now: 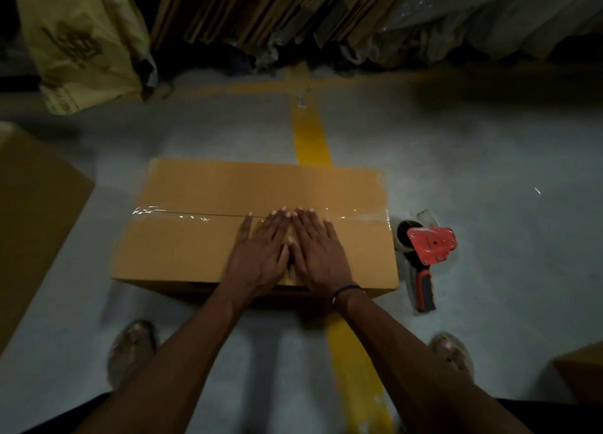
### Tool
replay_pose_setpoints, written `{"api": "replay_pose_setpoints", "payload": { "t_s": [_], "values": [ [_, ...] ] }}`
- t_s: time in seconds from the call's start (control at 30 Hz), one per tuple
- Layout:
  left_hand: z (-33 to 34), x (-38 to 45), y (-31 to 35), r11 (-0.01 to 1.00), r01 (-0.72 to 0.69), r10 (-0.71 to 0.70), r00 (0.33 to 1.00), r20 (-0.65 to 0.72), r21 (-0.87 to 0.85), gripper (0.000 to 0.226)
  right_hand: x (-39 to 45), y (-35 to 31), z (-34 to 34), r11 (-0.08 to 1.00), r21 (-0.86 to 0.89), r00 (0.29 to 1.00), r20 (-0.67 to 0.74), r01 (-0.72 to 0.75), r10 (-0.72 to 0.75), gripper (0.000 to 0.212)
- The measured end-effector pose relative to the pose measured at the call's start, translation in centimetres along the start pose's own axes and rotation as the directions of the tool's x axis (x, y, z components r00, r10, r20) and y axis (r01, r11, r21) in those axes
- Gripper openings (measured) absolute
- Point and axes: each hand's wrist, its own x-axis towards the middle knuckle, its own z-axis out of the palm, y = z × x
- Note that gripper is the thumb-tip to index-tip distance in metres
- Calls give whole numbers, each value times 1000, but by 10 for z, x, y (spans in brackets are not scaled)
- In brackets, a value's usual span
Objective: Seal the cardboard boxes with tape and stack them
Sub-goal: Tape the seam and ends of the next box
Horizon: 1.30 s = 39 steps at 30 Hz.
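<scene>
A closed brown cardboard box (202,247) lies on the grey floor in front of me. A strip of clear tape (169,213) runs along its centre seam from left to right. My left hand (261,254) and my right hand (318,254) lie flat side by side on the lid, fingers straight, fingertips on the tape line. A red tape dispenser (427,254) with a black handle lies on the floor just right of the box, apart from both hands.
Another cardboard box (36,224) stands at the left edge and a corner of one more box (584,375) shows at the lower right. Flattened cardboard sheets (261,9) and a yellow bag (81,42) lean at the back. A yellow floor line (311,140) passes under the box.
</scene>
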Motion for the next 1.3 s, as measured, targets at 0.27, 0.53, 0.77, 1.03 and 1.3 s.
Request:
{"api": "replay_pose_setpoints", "payload": {
  "t_s": [0.27, 0.53, 0.77, 1.03, 1.3],
  "values": [
    [-5, -60, -114, 960, 281, -280, 959, 35, -1, 89, -2, 3, -2, 1000, -15, 1000, 10, -21, 21, 62],
    [-20, -63, -114, 867, 498, -491, 861, 134, -21, 81, -1, 4, -2, 999, -33, 999, 36, -12, 14, 63],
    [-32, -74, 57, 802, 566, -544, 824, 159, -189, 70, 40, 36, -22, 990, -102, 992, 69, -100, 108, 67],
    [-18, -80, 136, 665, 633, -607, 767, 207, -396, 85, 102, 87, -62, 943, -179, 928, 201, -280, 314, 111],
    [-26, -73, 104, 577, 697, -683, 698, 216, -426, 99, 69, 89, -74, 929, -275, 926, 217, -246, 309, 96]
  ]
}}
